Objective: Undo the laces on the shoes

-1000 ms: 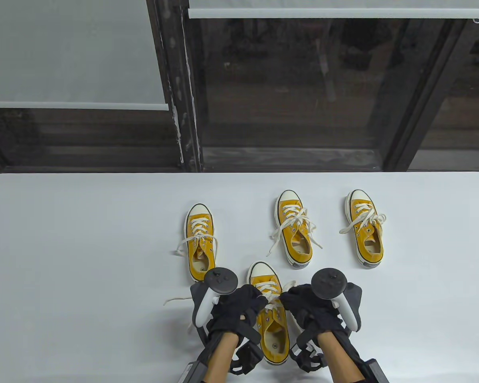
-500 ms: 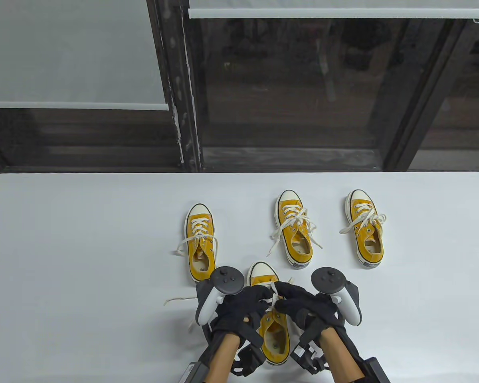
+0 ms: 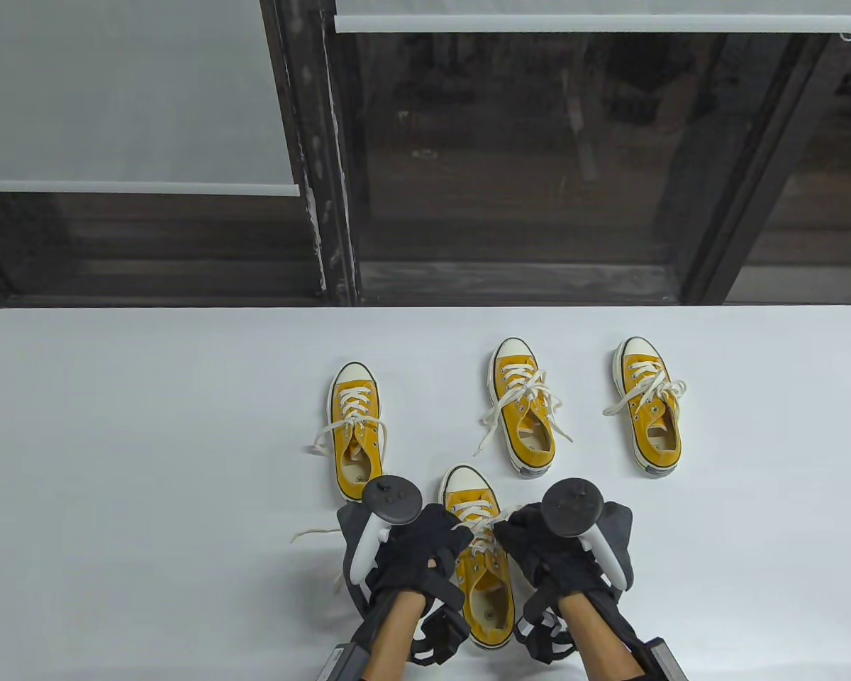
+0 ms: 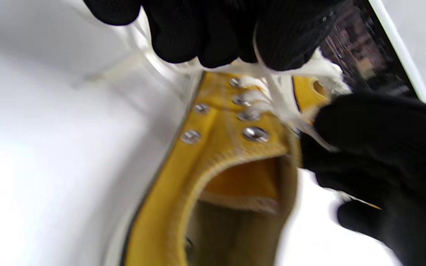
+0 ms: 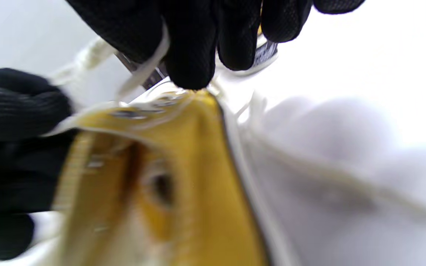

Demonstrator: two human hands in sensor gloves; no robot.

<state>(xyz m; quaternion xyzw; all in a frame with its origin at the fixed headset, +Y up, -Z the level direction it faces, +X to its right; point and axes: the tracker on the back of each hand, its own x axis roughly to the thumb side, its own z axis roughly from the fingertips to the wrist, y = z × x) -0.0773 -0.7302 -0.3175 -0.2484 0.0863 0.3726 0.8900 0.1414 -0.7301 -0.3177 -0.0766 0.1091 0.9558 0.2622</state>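
Both hands have drawn apart again since half a second ago, left hand and right hand each with fingers pinched on the lace of the near shoe between them on the counter, so its knot seems nearly loosened.

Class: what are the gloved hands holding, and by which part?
Both left hand and right hand pinch the nearest shoe by its white lace.
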